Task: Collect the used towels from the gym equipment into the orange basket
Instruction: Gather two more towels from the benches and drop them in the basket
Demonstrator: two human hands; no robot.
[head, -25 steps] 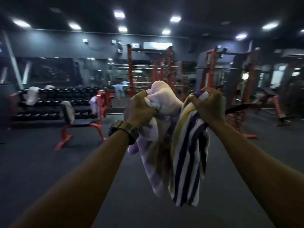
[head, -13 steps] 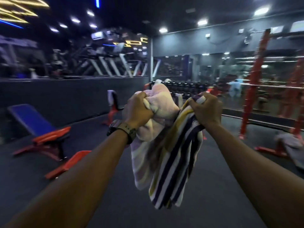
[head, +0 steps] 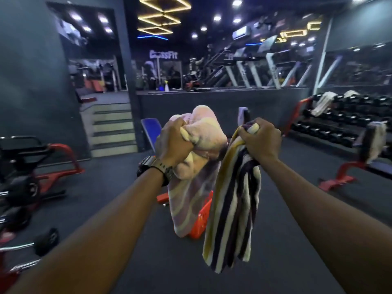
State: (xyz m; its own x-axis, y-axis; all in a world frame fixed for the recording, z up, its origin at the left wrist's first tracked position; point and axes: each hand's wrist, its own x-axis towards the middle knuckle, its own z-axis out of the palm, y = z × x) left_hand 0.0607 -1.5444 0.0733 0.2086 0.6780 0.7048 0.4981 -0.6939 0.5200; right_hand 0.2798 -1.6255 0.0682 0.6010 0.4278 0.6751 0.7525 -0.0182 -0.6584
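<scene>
My left hand [head: 174, 141] grips a bunched pale pink towel [head: 191, 187] that hangs down in front of me. My right hand [head: 262, 140] holds a towel [head: 231, 219] striped in dark purple, white and yellow, also hanging. Between and behind the two towels, the orange basket [head: 202, 219] stands on the dark floor, mostly hidden by them. More towels lie further off: one [head: 322, 102] draped over the dumbbell rack [head: 343, 122] at the right, another [head: 378, 141] on a bench at the far right.
A blue bench [head: 151, 130] stands behind the towels. A black and red machine [head: 25, 166] and a barbell fill the left side. Steps [head: 112, 130] rise at the back left to a platform with treadmills. Open dark floor lies ahead.
My view has swung left, from the squat racks and dumbbell rack to the steps and treadmills. The orange basket has come into view. Both hands keep their towels.
</scene>
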